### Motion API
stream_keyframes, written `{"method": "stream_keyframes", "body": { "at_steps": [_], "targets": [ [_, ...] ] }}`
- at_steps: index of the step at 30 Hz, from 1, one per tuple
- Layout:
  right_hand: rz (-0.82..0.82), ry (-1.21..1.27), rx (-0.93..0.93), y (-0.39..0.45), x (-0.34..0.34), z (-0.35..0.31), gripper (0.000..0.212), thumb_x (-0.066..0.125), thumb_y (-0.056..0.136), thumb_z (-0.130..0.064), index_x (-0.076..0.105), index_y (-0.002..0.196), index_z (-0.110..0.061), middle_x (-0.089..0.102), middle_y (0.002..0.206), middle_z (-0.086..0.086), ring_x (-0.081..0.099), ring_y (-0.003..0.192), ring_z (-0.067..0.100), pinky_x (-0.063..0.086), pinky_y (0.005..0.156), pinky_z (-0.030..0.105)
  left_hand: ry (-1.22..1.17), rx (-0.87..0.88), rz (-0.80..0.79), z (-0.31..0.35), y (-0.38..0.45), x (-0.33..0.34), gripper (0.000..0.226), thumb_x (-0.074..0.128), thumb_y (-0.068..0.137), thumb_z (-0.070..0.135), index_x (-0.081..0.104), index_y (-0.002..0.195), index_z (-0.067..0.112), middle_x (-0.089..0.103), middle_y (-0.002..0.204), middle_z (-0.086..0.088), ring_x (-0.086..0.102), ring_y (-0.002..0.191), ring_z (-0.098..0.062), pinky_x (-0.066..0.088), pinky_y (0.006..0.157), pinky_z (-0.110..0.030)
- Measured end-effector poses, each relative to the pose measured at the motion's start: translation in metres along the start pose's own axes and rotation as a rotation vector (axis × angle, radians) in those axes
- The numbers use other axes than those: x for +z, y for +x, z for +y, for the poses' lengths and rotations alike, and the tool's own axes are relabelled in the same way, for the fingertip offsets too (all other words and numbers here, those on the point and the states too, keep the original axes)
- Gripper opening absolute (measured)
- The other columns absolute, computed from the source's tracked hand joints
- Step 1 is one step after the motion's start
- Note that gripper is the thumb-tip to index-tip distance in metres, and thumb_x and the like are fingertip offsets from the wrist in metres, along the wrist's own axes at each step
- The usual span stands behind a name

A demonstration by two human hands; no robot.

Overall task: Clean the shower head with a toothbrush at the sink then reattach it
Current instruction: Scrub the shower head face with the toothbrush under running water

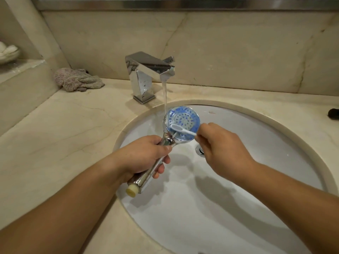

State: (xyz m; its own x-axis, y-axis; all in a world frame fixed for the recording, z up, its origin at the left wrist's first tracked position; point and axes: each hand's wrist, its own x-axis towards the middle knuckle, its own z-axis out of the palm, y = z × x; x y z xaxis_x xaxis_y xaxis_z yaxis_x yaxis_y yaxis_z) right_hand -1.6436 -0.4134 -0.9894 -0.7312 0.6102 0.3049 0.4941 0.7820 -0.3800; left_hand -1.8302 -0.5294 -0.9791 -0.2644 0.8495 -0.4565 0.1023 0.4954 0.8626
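Right hand (222,145) pinches the toothbrush (180,129), handle mostly hidden; left hand (146,155) grips the shower head (180,123) near the sink (275,143) back rim.

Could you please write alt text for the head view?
Over a white sink, the left hand grips a chrome shower head under the running tap while the right hand scrubs its blue face with a toothbrush. A crumpled cloth lies on the counter.
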Motion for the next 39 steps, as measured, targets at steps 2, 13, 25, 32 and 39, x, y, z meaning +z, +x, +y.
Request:
{"method": "stream_keyframes", "body": {
  "at_steps": [2, 13, 25, 32, 39],
  "targets": [
    [0.047, 0.001, 0.034, 0.007, -0.002, 0.007, 0.014, 0.051, 0.099, -0.025, 0.049, 0.087, -0.018, 0.052, 0.081, 0.001, 0.049, 0.069, 0.033, 0.044, 0.06, 0.04, 0.019, 0.005, 0.001, 0.0, 0.001, 0.0, 0.018, 0.054, 0.105, 0.017, 0.056, 0.11, 0.0, 0.064, 0.086, -0.011, 0.056, 0.057, -0.02, 0.048, 0.049, -0.031],
    [0.072, 0.026, 0.03, 0.018, 0.0, 0.008, 0.012, 0.051, 0.096, -0.019, 0.049, 0.084, -0.016, 0.056, 0.082, 0.003, 0.05, 0.069, 0.033, 0.047, 0.062, 0.041, 0.17, 0.034, 0.029, 0.0, 0.001, 0.004, 0.016, 0.054, 0.104, 0.02, 0.057, 0.105, 0.004, 0.066, 0.087, -0.011, 0.058, 0.056, -0.019, 0.049, 0.05, -0.031],
    [0.077, 0.098, 0.117, 0.024, 0.006, 0.008, 0.019, 0.05, 0.098, -0.02, 0.042, 0.08, -0.018, 0.052, 0.073, 0.001, 0.048, 0.068, 0.034, 0.043, 0.06, 0.039, 0.239, 0.033, 0.072, -0.005, 0.0, 0.003, 0.014, 0.055, 0.102, 0.022, 0.057, 0.101, 0.008, 0.068, 0.087, -0.01, 0.061, 0.057, -0.019, 0.05, 0.051, -0.032],
    [0.089, 0.105, 0.095, 0.021, 0.011, 0.012, 0.022, 0.051, 0.098, -0.02, 0.04, 0.08, -0.02, 0.054, 0.075, 0.003, 0.047, 0.068, 0.032, 0.039, 0.058, 0.036, 0.215, 0.03, 0.085, -0.006, 0.003, -0.001, 0.018, 0.055, 0.103, 0.023, 0.057, 0.101, 0.005, 0.068, 0.086, -0.011, 0.06, 0.059, -0.023, 0.051, 0.053, -0.034],
    [0.061, 0.068, -0.013, 0.016, 0.012, 0.008, 0.02, 0.053, 0.096, -0.021, 0.04, 0.081, -0.027, 0.047, 0.076, -0.005, 0.05, 0.068, 0.034, 0.043, 0.059, 0.037, 0.165, 0.029, 0.078, -0.004, 0.007, -0.002, 0.018, 0.057, 0.102, 0.021, 0.057, 0.101, 0.003, 0.068, 0.084, -0.012, 0.059, 0.06, -0.026, 0.05, 0.052, -0.034]
  ]
}}
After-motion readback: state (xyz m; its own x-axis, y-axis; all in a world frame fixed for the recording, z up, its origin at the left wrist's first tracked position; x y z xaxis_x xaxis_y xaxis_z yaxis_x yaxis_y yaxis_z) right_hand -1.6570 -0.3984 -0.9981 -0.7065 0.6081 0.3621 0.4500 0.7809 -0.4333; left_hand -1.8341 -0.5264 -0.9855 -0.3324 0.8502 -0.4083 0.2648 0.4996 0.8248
